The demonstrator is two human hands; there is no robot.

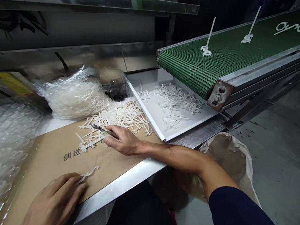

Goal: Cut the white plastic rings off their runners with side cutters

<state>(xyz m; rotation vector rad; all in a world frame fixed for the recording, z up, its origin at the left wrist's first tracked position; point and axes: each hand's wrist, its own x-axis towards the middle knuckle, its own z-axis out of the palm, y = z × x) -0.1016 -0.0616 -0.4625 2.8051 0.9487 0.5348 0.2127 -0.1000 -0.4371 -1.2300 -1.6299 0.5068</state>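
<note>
In the head view, the left hand (pixel 52 205) had its thumb and fingers together on one end of a small white plastic piece (pixel 89 173), whose free end pointed away from the fingertips, over the cardboard (pixel 48 147). The right hand's (pixel 122 140) fingers were clamped around a metal hand tool (pixel 98 127), its tip reaching out beyond them. Just past those fingers lay a loose pile of white plastic parts (pixel 124 114), with a clear bag of parts (pixel 74 97) behind it. To the right of the right fingers and farther off sat a white tray (pixel 154 120) holding more pieces, under the end of a green conveyor belt (pixel 187 62). Another clear bag (pixel 10 136) lay beyond the left fingers, to their left.
</note>
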